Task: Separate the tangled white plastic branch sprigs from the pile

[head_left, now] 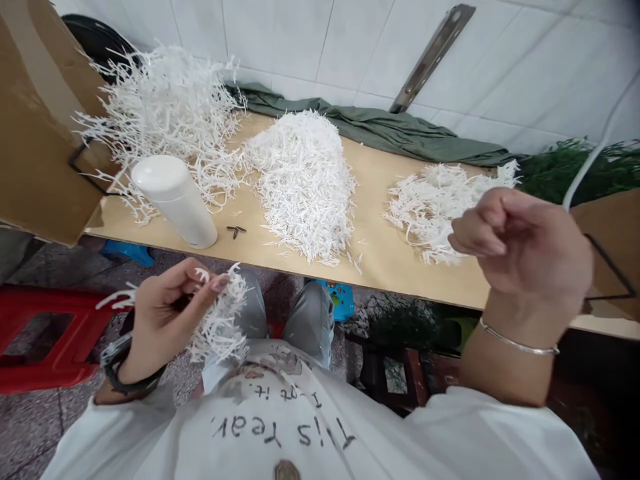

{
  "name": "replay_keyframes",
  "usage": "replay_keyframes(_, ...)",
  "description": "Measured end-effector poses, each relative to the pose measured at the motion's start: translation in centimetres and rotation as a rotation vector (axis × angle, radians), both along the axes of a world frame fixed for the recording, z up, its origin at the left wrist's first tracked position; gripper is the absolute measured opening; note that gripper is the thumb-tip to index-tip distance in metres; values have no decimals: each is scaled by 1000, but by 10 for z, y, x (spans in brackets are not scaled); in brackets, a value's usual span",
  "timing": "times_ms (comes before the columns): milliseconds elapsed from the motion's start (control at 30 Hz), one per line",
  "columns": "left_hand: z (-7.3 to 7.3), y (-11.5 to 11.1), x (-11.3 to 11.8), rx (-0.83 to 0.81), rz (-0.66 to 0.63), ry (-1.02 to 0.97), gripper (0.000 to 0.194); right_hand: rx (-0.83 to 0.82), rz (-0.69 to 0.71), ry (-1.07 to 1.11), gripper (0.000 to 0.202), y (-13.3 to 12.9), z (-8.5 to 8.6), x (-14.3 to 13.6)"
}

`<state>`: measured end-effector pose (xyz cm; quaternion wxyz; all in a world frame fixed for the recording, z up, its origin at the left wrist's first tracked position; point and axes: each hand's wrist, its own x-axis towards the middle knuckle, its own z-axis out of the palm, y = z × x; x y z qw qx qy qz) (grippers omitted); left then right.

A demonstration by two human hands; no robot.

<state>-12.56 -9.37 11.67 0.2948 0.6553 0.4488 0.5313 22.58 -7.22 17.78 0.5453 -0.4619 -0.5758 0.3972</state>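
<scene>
My left hand (170, 313) is closed around a bunch of white branched plastic-looking strands (223, 327), held low in front of the table edge. A few longer strands stick out behind the hand to the left. Raised over the right end of the table, my right hand (530, 240) has its fingers curled in; whatever they may hold is hidden. Just behind it lies a loose pile of white strands (430, 207). A dense heap of short white pieces (307, 187) covers the table's middle. Long, tangled white strands (165, 107) are piled at the back left.
A white lidded bottle (175, 203) stands at the table's (375, 260) front left, beside several sunflower seeds (236, 231). Cardboard boxes (40, 133) flank both ends. Green cloth (350, 123) lines the wall; a metal strip (433, 57) leans there. A red stool (55, 367) is left.
</scene>
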Motion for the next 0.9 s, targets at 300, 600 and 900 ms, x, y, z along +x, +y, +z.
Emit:
replay_keyframes(300, -10, 25, 52, 54, 13, -134, 25, 322, -254, -962, 21, 104, -60, -63)
replay_keyframes(600, -12, 31, 61, 183, 31, 12, 23, 263, 381, -427, 41, 22, -49, -133)
replay_keyframes(900, -29, 18, 58, -121, -106, -203, 31, 1, 512, -168, 40, 15, -63, -151)
